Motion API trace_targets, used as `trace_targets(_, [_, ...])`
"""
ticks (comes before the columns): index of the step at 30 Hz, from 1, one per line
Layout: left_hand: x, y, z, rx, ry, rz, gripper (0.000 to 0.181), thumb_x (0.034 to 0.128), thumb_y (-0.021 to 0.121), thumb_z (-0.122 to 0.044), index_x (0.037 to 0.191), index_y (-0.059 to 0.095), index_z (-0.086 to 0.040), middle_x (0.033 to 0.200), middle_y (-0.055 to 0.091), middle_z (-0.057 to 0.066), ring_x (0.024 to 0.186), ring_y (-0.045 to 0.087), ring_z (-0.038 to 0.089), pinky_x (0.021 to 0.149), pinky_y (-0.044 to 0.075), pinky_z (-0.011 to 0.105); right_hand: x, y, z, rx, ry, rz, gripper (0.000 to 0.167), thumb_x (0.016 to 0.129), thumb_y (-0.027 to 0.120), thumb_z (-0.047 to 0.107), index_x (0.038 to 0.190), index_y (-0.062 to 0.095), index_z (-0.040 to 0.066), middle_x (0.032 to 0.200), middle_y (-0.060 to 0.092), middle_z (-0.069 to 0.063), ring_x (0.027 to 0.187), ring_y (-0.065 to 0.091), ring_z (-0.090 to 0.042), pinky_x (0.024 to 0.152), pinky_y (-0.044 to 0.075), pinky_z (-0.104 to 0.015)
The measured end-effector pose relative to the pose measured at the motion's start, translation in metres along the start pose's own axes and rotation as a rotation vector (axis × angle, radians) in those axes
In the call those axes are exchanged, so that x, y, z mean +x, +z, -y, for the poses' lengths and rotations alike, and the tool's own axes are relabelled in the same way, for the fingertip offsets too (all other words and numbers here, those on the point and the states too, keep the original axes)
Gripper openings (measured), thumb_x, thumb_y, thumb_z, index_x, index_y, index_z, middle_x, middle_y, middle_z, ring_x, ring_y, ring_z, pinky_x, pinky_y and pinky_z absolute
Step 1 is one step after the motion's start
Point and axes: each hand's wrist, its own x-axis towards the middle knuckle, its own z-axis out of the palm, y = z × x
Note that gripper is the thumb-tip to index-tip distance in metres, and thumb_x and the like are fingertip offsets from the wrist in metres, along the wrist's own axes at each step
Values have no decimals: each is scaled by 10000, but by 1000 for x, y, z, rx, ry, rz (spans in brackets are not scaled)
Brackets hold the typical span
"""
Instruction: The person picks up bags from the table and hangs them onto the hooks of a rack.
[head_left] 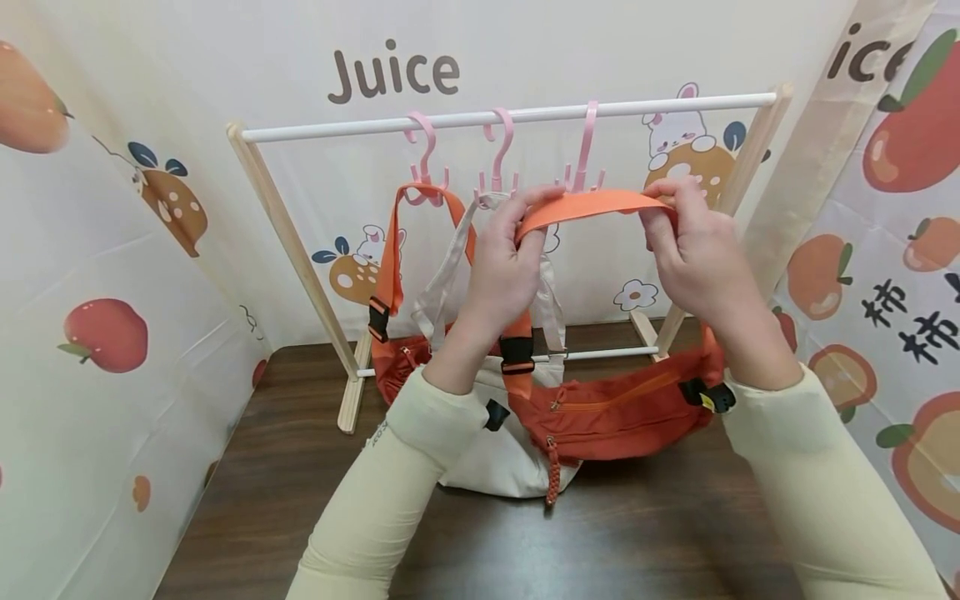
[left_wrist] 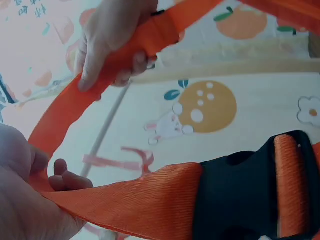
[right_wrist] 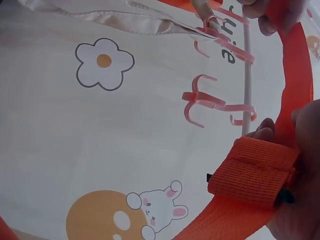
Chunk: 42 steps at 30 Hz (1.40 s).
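My left hand [head_left: 508, 258] and right hand [head_left: 693, 250] grip an orange strap [head_left: 592, 208], stretching a short span of it between them. Below the hands hangs a rust-red waist bag [head_left: 622, 412] on this strap, with a black buckle [head_left: 517, 354] on its left side. Just behind the raised strap is a pink hook hanger [head_left: 588, 146], partly covered by it. In the right wrist view that hook hanger [right_wrist: 204, 100] carries nothing. The left wrist view shows the strap [left_wrist: 135, 200] running through the left hand [left_wrist: 30, 195] toward a buckle [left_wrist: 240, 190].
A white rod [head_left: 337, 128] on a wooden stand holds the pink hooks. On the left hook [head_left: 425, 158] hangs another red bag by its orange strap [head_left: 390, 250]; the middle hook [head_left: 504, 150] bears a cream bag [head_left: 495, 467]. The stand rests on a dark wooden table [head_left: 285, 500].
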Motion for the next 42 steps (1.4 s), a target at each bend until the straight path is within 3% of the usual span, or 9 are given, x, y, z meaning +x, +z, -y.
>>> trace_targets(2, [4,-3,2,41,3,15,393,1071,530,-6,1423,671,-112,1237,650,48,622,413,235,570,355,282,3,1,-1,-20,-20,5,307,1145,459,292,1327,549,62,802,551,-56,631,450,-176,572,370,-270])
trace_targets(5, [10,-7,5,108,9,29,354,1049,654,-55,1392,703,-128,1251,674,33,801,522,189,681,434,273,9,3,-1,-37,-36,5,310,1146,460,308,1300,579,67,781,549,-52,614,450,-183,568,371,-280])
trace_targets(9, [18,-11,8,224,9,21,368,981,793,-177,1346,746,-175,1214,701,-12,1028,533,151,820,458,292,18,4,-1,-58,-31,15,330,1145,458,342,1232,618,67,741,557,-50,576,455,-201,557,361,-314])
trace_targets(12, [23,-13,10,258,-2,6,367,984,793,-226,1345,747,-179,1087,681,-1,979,537,169,787,459,308,24,4,-1,-72,8,55,364,1143,447,396,1220,629,90,734,558,-57,574,469,-223,560,365,-351])
trace_targets(18, [32,-14,13,263,-30,-20,325,1067,671,-239,1369,723,-129,1031,682,21,867,575,164,689,514,264,32,5,0,-47,80,114,399,1139,423,450,1269,604,119,725,587,-73,583,502,-256,579,378,-392])
trace_targets(24, [41,-9,17,495,-2,-78,316,1109,584,-308,1334,732,-142,722,550,39,630,489,189,568,412,280,40,10,1,-60,95,73,411,1131,425,422,1266,656,110,722,559,-97,604,476,-262,565,398,-401])
trace_targets(28, [46,-7,18,658,-14,-103,335,1123,533,-351,1324,715,-154,729,584,13,605,513,175,570,465,281,45,13,0,-82,116,48,410,1118,450,395,1273,692,103,753,561,-121,640,460,-268,570,398,-400])
trace_targets(33, [53,-4,20,798,-19,-114,331,1131,500,-353,1304,684,-140,776,643,19,605,554,189,602,531,295,50,17,-2,-102,128,24,396,1105,469,366,1220,723,86,755,572,-132,653,468,-260,578,385,-389])
trace_targets(42, [62,6,21,1041,41,-135,310,1141,478,-332,1217,658,-91,727,646,47,594,616,221,561,536,330,52,24,-3,-173,108,-36,398,1097,479,356,1174,725,52,703,560,-138,635,482,-294,574,378,-407])
